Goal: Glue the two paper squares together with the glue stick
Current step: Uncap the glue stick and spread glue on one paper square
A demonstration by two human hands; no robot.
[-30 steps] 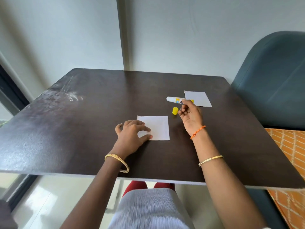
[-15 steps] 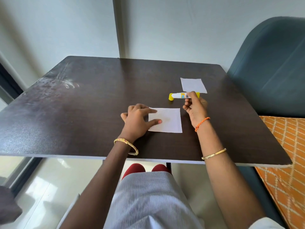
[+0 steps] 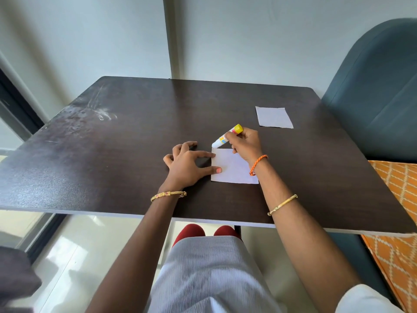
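A white paper square (image 3: pixel 232 169) lies near the middle of the dark table (image 3: pixel 112 154). My left hand (image 3: pixel 187 164) lies flat on the table, fingers spread, with thumb and forefinger pressing the square's left edge. My right hand (image 3: pixel 244 143) grips the white and yellow glue stick (image 3: pixel 226 136), tilted, its white tip down at the square's far left corner. My right wrist covers part of the square. The second paper square (image 3: pixel 274 117) lies apart at the far right. The yellow cap is hidden from view.
A dark blue chair back (image 3: pixel 374 91) stands close to the table's right side, with an orange patterned cushion (image 3: pixel 397 199) below it. A wall runs behind the table. My lap shows under the near edge.
My right hand has brought the glue stick from beside the far square down to the near square's far corner and tilted its tip downward. My left hand stays on that square's left edge.
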